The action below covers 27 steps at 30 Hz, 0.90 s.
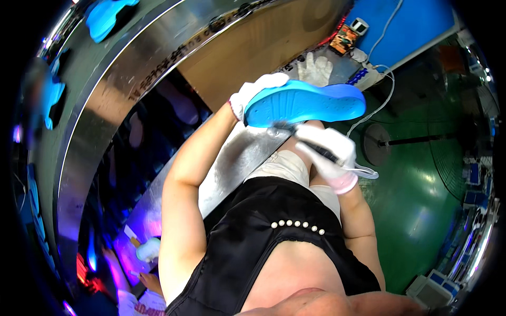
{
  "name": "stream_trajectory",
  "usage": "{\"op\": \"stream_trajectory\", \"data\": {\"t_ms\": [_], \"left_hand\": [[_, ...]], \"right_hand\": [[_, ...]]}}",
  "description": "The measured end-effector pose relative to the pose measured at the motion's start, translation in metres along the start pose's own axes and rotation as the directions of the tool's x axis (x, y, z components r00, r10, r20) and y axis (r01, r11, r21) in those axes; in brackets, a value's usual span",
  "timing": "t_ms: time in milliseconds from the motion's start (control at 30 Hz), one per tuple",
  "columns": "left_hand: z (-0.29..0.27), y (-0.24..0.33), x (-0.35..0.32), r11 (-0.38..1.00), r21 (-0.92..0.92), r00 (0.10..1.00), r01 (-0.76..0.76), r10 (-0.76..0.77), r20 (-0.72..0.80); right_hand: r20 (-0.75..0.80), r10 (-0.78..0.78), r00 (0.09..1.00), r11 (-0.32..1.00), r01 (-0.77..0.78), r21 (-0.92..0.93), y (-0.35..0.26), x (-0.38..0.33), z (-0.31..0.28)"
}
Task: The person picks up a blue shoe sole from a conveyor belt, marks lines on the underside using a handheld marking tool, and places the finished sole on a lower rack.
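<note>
A bright blue shoe sole is held up with its flat, grooved side facing me. My left hand, in a white glove, is closed around its left end. Below the sole, my right hand, also gloved in white, is closed on a brush with a dark handle. Its dark bristles are blurred and lie at the sole's lower edge. Whether they touch it I cannot tell. A thin white loop hangs by my right wrist.
A metal-edged conveyor curves along the left, carrying blue soles. Beneath my left arm runs a metal surface. A white glove lies beyond the sole. A fan base stands at right. Another person's hand shows at lower left.
</note>
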<state>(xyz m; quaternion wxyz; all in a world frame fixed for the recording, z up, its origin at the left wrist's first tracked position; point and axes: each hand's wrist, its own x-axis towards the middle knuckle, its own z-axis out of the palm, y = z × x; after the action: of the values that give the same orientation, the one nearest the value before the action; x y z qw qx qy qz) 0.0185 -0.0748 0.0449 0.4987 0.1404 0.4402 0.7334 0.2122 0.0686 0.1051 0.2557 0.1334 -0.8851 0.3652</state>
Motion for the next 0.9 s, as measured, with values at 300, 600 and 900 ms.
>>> {"op": "stream_trajectory", "data": {"t_ms": [300,600,900], "left_hand": [[-0.014,-0.001,0.001,0.956,0.195,0.975,-0.221,0.216,0.047],[0.013,0.034,-0.026,0.973,0.205,0.990,-0.111,0.127,-0.067],[0.018,0.047,-0.042,0.977,0.148,0.980,-0.155,0.171,-0.100]], "right_hand": [[0.001,-0.050,0.999,0.992,0.050,-0.119,0.004,0.003,-0.004],[0.250,-0.112,0.962,0.933,0.188,-0.305,-0.010,0.003,-0.020],[-0.026,-0.206,0.978,0.971,0.201,-0.130,0.006,0.014,-0.030]]}}
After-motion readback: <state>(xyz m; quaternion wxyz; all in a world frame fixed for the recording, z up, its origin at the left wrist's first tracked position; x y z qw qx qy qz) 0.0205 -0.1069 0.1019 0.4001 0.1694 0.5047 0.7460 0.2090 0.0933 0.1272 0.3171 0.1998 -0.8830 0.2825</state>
